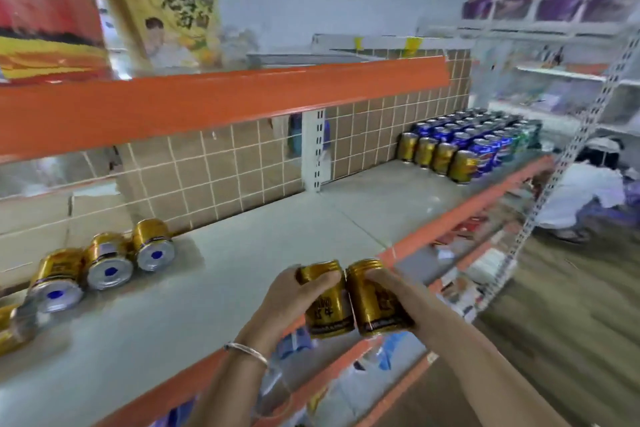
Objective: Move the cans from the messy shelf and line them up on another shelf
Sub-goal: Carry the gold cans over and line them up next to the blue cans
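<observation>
My left hand grips one gold can and my right hand grips a second gold can. The two cans touch side by side above the orange front edge of the grey shelf. Three gold cans lie on their sides at the shelf's back left, bottoms facing me. Part of another gold can shows at the far left edge. At the shelf's far right, upright gold cans stand in a row in front of blue cans.
An orange-edged upper shelf holds boxes of goods overhead. Lower shelves carry packaged items. A person in white crouches on the wooden floor at the right, beside a white metal rack.
</observation>
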`<state>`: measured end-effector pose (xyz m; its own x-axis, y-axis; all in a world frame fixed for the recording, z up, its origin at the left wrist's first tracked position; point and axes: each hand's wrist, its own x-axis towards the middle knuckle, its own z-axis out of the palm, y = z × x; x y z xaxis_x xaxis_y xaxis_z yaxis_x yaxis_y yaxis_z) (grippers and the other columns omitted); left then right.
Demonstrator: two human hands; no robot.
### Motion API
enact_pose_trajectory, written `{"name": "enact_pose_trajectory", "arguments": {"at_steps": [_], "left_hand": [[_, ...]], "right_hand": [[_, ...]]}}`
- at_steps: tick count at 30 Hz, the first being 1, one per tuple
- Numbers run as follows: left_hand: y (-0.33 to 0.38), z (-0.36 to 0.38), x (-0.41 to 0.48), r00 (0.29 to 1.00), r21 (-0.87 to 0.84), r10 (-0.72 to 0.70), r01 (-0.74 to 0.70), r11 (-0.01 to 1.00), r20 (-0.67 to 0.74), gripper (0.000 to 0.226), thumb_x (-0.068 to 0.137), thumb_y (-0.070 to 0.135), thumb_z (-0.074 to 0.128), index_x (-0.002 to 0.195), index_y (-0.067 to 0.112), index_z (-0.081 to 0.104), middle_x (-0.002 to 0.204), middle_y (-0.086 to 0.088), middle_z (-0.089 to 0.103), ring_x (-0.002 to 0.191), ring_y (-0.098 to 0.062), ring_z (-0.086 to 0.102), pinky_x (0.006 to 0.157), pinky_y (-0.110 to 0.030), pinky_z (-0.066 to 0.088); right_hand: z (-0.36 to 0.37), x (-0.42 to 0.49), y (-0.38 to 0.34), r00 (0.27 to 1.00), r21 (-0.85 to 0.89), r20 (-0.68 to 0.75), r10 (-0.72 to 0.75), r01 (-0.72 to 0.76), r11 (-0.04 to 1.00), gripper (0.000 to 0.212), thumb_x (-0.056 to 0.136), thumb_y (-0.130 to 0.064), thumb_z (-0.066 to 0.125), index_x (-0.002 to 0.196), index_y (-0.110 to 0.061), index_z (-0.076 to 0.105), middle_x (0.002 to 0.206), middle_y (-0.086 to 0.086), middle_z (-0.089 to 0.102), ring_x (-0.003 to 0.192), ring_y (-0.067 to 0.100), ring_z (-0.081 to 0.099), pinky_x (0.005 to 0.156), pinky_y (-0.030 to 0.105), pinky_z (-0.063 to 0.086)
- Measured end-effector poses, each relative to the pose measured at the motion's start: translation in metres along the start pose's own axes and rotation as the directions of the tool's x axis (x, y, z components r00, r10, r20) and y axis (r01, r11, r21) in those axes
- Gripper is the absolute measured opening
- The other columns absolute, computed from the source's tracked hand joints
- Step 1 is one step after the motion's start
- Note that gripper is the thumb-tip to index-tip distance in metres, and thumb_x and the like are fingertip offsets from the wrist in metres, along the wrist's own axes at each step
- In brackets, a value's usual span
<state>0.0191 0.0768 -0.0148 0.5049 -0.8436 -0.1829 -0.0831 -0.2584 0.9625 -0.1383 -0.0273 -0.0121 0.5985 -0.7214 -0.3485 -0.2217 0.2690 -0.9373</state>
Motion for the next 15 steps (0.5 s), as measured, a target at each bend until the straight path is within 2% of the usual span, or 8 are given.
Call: {"name": "enact_pose_trajectory", "arguments": {"at_steps": [1,2,4,6,9,12,15], "left_hand": [[0.004,0.016,0.006,1.0,0.012,0.012,-0.012,1.0,-0.019,0.052,0.053,0.058,0.074,0.086,0.018,0.068,0.086,-0.001,0.072,0.08,-0.015,0.067,0.077,-0.032,0.052],[0.008,0.031,0.012,0.999,0.012,0.025,-0.025,1.0,-0.036,0.049,0.058,0.054,0.077,0.091,0.019,0.065,0.089,0.001,0.071,0.082,-0.012,0.067,0.074,-0.027,0.053],[0.018,0.059,0.024,0.996,0.011,0.051,-0.05,0.999,-0.068,0.035,0.069,0.044,0.077,0.093,0.023,0.062,0.09,0.004,0.068,0.083,-0.007,0.065,0.066,-0.019,0.049],[0.025,0.081,0.038,0.996,0.0,0.058,-0.059,0.998,-0.067,0.033,0.069,0.043,0.077,0.092,0.025,0.061,0.092,0.004,0.068,0.084,-0.007,0.065,0.067,-0.02,0.05],[0.031,0.107,0.065,0.996,0.001,0.061,-0.061,0.998,-0.063,0.042,0.064,0.045,0.079,0.095,0.023,0.062,0.093,0.002,0.07,0.085,-0.011,0.067,0.071,-0.026,0.055],[0.036,0.128,0.097,0.995,0.026,0.063,-0.062,0.998,-0.072,0.042,0.064,0.038,0.082,0.097,0.018,0.064,0.091,0.0,0.071,0.083,-0.011,0.067,0.072,-0.027,0.054],[0.044,0.146,0.138,0.995,0.038,0.08,-0.078,0.996,-0.067,0.04,0.065,0.031,0.083,0.096,0.016,0.063,0.09,0.002,0.069,0.081,-0.005,0.064,0.064,-0.019,0.049]], "right_hand": [[-0.016,0.001,0.0,0.999,-0.042,-0.038,-0.015,0.013,0.999,0.042,0.074,-0.036,0.074,0.107,-0.013,0.063,0.091,0.011,0.072,0.079,0.025,0.07,0.078,0.044,0.058],[-0.032,0.002,-0.001,0.997,-0.067,-0.076,-0.031,0.026,0.997,0.043,0.074,-0.038,0.076,0.107,-0.014,0.061,0.094,0.011,0.071,0.082,0.024,0.071,0.077,0.041,0.059],[-0.061,0.002,-0.005,0.989,-0.091,-0.134,-0.059,0.047,0.995,0.036,0.078,-0.032,0.075,0.106,-0.016,0.059,0.094,0.008,0.07,0.079,0.018,0.07,0.062,0.026,0.057],[-0.087,0.007,-0.005,0.981,-0.1,-0.177,-0.082,0.065,0.993,0.032,0.079,-0.03,0.074,0.103,-0.017,0.058,0.094,0.004,0.07,0.078,0.014,0.069,0.054,0.019,0.052],[-0.12,0.02,-0.005,0.96,-0.081,-0.26,-0.103,0.084,0.993,0.03,0.077,-0.028,0.076,0.099,-0.019,0.059,0.093,0.005,0.07,0.081,0.019,0.069,0.062,0.025,0.054],[-0.144,0.044,-0.008,0.94,-0.087,-0.322,-0.113,0.089,0.992,0.038,0.074,-0.028,0.079,0.104,-0.019,0.059,0.095,0.004,0.07,0.085,0.02,0.069,0.073,0.031,0.056],[-0.165,0.08,-0.02,0.93,-0.13,-0.334,-0.154,0.117,0.985,0.039,0.073,-0.024,0.08,0.105,-0.02,0.058,0.092,0.0,0.069,0.08,0.011,0.068,0.061,0.018,0.052]]}}
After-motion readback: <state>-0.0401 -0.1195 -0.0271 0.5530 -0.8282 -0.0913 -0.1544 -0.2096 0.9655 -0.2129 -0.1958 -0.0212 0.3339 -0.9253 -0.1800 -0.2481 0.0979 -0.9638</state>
